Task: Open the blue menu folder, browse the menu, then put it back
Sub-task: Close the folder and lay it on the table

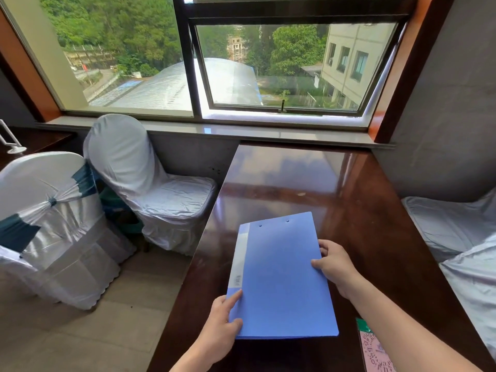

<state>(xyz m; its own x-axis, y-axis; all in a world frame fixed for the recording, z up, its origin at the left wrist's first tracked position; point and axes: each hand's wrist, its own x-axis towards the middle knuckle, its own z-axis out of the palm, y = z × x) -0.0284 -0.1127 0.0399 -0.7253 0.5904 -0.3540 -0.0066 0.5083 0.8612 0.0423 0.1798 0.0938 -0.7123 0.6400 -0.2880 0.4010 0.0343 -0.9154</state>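
Head view looks down on a blue menu folder point(281, 277) lying closed and flat on a glossy dark brown surface point(362, 197), its long side running away from the person and its near short edge close to the surface's near end. A pale spine strip with a small barcode label runs down the folder's left side, and two small holes show near its far edge. At the near left corner, the left hand point(217, 331) is set against the folder: its forefinger lies stretched out on top of the cover just below the barcode label, while its thumb presses the cover lower down, close to the near edge. Those fingers point(236, 298) are spread rather than curled, resting on the cover and not closed around it. Over on the right long edge, about halfway along, the right hand point(338, 267) meets the folder with its thumb laid flat on the cover and its other fingers point(323, 247) bent loosely at the edge; whether they reach under the cover cannot be told. Near the right forearm, a pink printed card point(375, 350) with a green top lies on the surface, just beside the folder's near right corner. White-covered chairs point(150, 178) stand to the left, below a wide window point(214, 63).
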